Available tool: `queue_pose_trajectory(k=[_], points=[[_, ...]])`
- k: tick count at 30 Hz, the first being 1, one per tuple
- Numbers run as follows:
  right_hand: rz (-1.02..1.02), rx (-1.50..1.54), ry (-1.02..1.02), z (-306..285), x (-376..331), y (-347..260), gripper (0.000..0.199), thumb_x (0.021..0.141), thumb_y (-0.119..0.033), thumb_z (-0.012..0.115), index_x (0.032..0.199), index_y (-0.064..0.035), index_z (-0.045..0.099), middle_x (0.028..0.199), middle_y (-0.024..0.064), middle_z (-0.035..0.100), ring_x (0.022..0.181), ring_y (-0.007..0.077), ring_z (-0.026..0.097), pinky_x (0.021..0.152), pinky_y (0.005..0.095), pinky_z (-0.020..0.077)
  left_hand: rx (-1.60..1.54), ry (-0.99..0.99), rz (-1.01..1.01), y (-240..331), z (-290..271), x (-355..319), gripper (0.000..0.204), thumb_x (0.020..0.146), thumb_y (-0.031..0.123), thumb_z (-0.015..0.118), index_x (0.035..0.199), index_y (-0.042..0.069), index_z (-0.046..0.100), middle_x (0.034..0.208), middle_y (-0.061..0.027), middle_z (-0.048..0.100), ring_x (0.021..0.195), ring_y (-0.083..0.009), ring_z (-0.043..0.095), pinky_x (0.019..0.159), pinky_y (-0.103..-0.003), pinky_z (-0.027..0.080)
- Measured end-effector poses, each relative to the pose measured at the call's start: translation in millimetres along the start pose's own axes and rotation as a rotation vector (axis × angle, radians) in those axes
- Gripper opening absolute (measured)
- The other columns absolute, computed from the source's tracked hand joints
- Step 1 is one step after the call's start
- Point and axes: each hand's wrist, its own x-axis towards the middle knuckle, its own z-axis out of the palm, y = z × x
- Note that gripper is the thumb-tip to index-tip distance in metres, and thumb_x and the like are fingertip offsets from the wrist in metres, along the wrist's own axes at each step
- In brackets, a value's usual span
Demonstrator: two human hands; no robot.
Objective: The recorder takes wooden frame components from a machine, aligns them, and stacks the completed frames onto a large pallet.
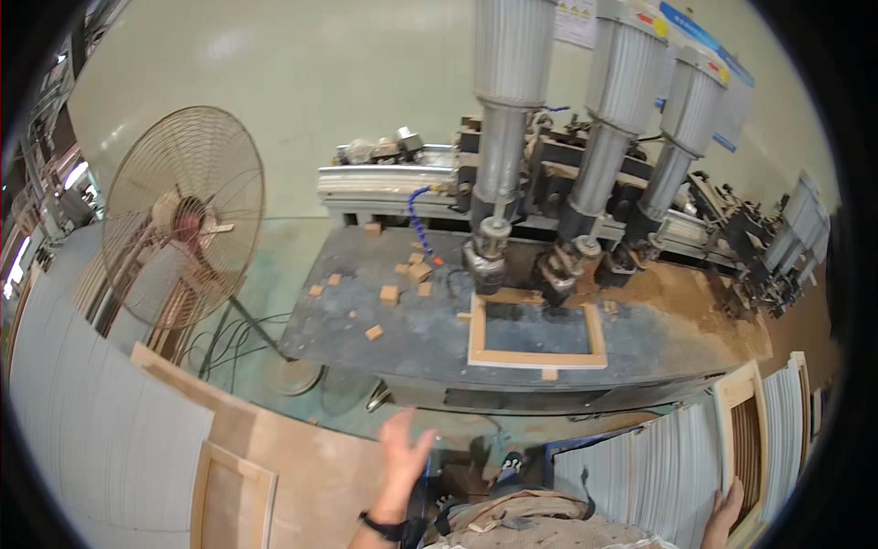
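Your left hand is held up in front of you, fingers raised and thumb spread away from them, with nothing in its grasp. Your right hand touches the edge of the upright frame in the stack at your right; whether its fingers pinch that edge, you cannot tell from here.

Ahead, a second frame lies flat on the bench. Cutter heads stand at its rear rail and hide part of it, below tall grey motors. Loose blocks litter the bench to its left, where a blue hose hangs down, and sawdust coats the right part.

On the floor left of the bench, the fan and its round base take up room, with cords near it. Closer to you, a third frame rests beside the pale panels.
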Motion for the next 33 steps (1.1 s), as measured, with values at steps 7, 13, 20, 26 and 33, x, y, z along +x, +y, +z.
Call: queue_pose_trajectory(k=[7, 13, 20, 26, 33], points=[[-0.616, -0.824, -0.433, 178, -74, -203, 0.053, 0.065, -0.007, 0.074, 0.115, -0.0010, 0.060, 0.112, 0.0215, 0.059, 0.105, 0.0359, 0.057, 0.090, 0.0394, 0.0457, 0.268, -0.499, 0.354, 37, 230, 96, 0.071, 0.072, 0.036, 0.074, 0.133, 0.011, 0.045, 0.133, -0.0137, 0.045, 0.125, -0.0335, 0.041, 0.100, -0.053, 0.035], [-1.116, -0.818, -0.816, 315, -12, -216, 0.048, 0.070, -0.046, 0.071, 0.106, -0.0146, 0.068, 0.072, 0.0083, 0.058, 0.066, 0.0295, 0.059, 0.059, 0.0401, 0.0477, 0.617, -0.434, 0.415, 2, 300, 82, 0.060, 0.085, 0.033, 0.058, 0.138, 0.013, 0.038, 0.143, -0.0119, 0.035, 0.136, -0.0319, 0.029, 0.104, -0.063, 0.025], [-1.099, -0.733, -1.045, 475, 35, -101, 0.047, 0.074, -0.043, 0.070, 0.114, -0.0198, 0.064, 0.078, 0.0106, 0.061, 0.073, 0.0323, 0.062, 0.064, 0.0407, 0.0498, 0.198, -0.692, 0.509, 10, 253, 15, 0.028, 0.085, 0.016, 0.052, 0.111, 0.007, 0.048, 0.100, -0.0177, 0.056, 0.082, -0.0383, 0.063, 0.068, -0.048, 0.052], [-1.017, -0.600, -1.028, 563, 54, -38, 0.050, 0.068, -0.035, 0.075, 0.114, -0.0203, 0.063, 0.095, 0.0095, 0.060, 0.087, 0.0317, 0.059, 0.075, 0.0440, 0.0480, 0.250, -1.097, 0.417, 34, 99, 1, 0.039, 0.075, 0.022, 0.067, 0.106, 0.004, 0.051, 0.090, -0.0169, 0.060, 0.080, -0.0363, 0.064, 0.066, -0.046, 0.051], [-1.195, -0.429, -0.945, 624, 59, 6, 0.053, 0.059, -0.024, 0.077, 0.107, -0.0062, 0.062, 0.113, 0.0111, 0.057, 0.110, 0.0334, 0.048, 0.095, 0.0481, 0.0364, 0.477, -0.878, 0.081, 41, -80, -60, 0.039, 0.074, 0.029, 0.070, 0.103, 0.010, 0.054, 0.079, -0.0101, 0.058, 0.074, -0.0310, 0.064, 0.060, -0.041, 0.052]])
